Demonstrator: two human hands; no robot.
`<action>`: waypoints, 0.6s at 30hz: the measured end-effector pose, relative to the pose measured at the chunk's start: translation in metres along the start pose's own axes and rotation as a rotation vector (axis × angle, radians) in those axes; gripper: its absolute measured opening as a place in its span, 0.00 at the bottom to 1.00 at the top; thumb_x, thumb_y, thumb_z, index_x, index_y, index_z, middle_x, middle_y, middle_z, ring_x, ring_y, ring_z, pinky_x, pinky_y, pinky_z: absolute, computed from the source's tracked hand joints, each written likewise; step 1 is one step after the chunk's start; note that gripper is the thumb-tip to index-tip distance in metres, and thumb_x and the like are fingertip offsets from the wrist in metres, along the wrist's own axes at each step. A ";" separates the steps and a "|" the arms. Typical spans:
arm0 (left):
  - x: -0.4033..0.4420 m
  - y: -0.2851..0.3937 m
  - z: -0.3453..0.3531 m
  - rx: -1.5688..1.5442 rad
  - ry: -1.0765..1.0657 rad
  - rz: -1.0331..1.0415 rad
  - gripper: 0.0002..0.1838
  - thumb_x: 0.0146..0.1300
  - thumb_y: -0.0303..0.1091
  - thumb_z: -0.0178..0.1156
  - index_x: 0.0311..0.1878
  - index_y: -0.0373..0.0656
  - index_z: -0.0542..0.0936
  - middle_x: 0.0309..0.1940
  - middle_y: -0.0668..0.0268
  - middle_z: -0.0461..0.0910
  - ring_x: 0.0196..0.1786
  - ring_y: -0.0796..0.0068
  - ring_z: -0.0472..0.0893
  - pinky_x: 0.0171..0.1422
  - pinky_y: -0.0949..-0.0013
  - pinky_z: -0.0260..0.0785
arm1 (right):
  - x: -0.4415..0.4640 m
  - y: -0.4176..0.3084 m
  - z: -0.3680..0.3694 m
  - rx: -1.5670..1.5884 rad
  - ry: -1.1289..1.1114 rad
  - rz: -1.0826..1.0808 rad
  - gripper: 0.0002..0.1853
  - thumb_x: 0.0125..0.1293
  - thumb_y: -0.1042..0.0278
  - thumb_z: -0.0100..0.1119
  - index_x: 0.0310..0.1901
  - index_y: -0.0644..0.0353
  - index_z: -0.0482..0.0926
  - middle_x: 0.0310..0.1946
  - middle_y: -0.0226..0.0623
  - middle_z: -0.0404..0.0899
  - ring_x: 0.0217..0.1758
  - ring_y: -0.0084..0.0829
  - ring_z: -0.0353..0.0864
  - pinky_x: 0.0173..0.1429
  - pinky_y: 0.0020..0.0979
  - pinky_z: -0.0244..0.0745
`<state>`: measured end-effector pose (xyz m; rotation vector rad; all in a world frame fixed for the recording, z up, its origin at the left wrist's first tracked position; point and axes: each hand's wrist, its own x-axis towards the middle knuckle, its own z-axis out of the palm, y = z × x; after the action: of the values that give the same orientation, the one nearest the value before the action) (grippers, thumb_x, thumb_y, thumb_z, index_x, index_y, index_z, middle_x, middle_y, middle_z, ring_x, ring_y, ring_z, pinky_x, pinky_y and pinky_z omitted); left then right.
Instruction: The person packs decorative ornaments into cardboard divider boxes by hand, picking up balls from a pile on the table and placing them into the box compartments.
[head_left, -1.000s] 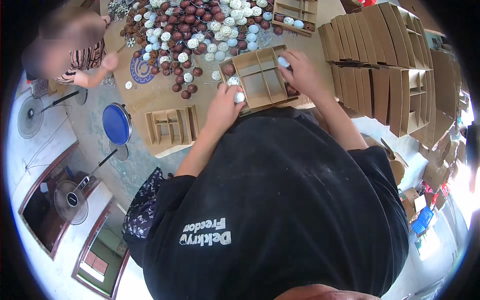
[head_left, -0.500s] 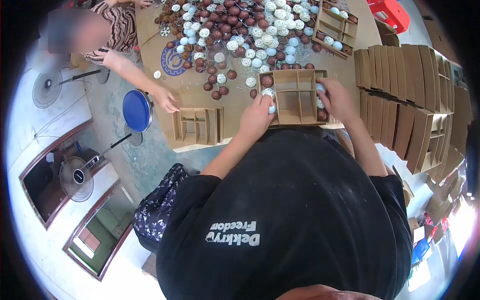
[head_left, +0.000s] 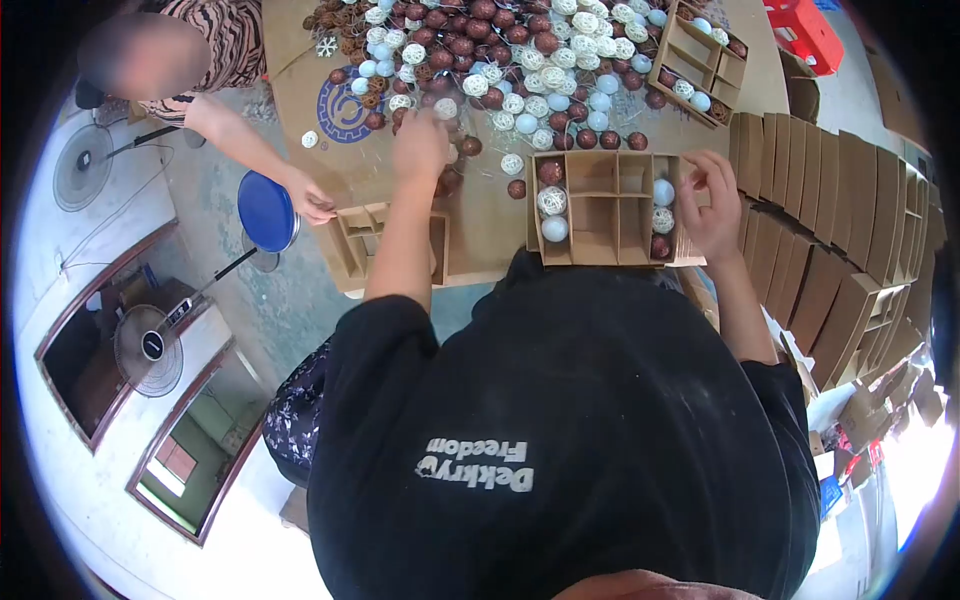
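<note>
A divided cardboard box (head_left: 593,256) lies in front of my body. Its left column holds a dark red ball (head_left: 550,172), a white woven ball (head_left: 551,201) and a pale blue ball (head_left: 554,229). Pale blue, white and dark red balls line its right column; the middle compartments show bare cardboard. My left hand (head_left: 420,150) is over the near edge of the ball pile (head_left: 470,45), its fingertips blurred among the balls. Beside the box's right edge, my right hand (head_left: 712,205) has bent fingers spread apart, with nothing seen between them.
Another divided box (head_left: 400,240) lies left of my left forearm, and a co-worker's hand (head_left: 312,200) touches its corner. A box with balls (head_left: 700,60) sits at the back right. Stacked cardboard boxes (head_left: 820,210) stand on the right, a blue stool (head_left: 266,212) on the left.
My left hand has left the box's left column and moved up and left to the pile. My right hand has let go of the balls in the right column and moved right.
</note>
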<state>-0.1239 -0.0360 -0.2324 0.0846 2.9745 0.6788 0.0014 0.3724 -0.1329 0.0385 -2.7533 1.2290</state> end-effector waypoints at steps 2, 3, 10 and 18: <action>0.022 -0.029 0.027 0.342 -0.080 -0.064 0.12 0.69 0.31 0.59 0.52 0.39 0.81 0.52 0.48 0.82 0.50 0.49 0.85 0.55 0.49 0.79 | 0.011 0.000 0.003 0.013 0.022 -0.008 0.15 0.69 0.76 0.65 0.57 0.63 0.80 0.56 0.43 0.78 0.38 0.31 0.80 0.46 0.31 0.79; 0.029 -0.036 0.034 0.343 -0.077 -0.066 0.12 0.69 0.31 0.59 0.52 0.39 0.81 0.52 0.48 0.82 0.50 0.49 0.85 0.55 0.49 0.79 | 0.015 -0.005 0.000 0.002 0.030 -0.015 0.15 0.69 0.77 0.65 0.57 0.64 0.80 0.55 0.43 0.78 0.38 0.30 0.80 0.46 0.30 0.78; 0.036 -0.042 0.014 0.338 -0.233 -0.135 0.20 0.67 0.35 0.59 0.59 0.38 0.78 0.56 0.46 0.81 0.54 0.42 0.85 0.59 0.49 0.79 | 0.002 0.007 -0.014 -0.045 0.078 0.037 0.15 0.69 0.79 0.64 0.57 0.65 0.80 0.54 0.43 0.78 0.38 0.27 0.79 0.46 0.28 0.78; 0.122 -0.185 0.002 0.446 -0.236 -0.369 0.27 0.64 0.56 0.61 0.52 0.42 0.87 0.51 0.47 0.87 0.58 0.46 0.85 0.63 0.50 0.75 | -0.002 0.010 -0.011 -0.064 0.042 0.103 0.14 0.70 0.78 0.63 0.56 0.66 0.80 0.54 0.42 0.78 0.39 0.26 0.79 0.46 0.28 0.78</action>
<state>-0.2513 -0.1930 -0.3238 -0.3224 2.7403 -0.0381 0.0038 0.3877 -0.1334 -0.1353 -2.7877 1.1510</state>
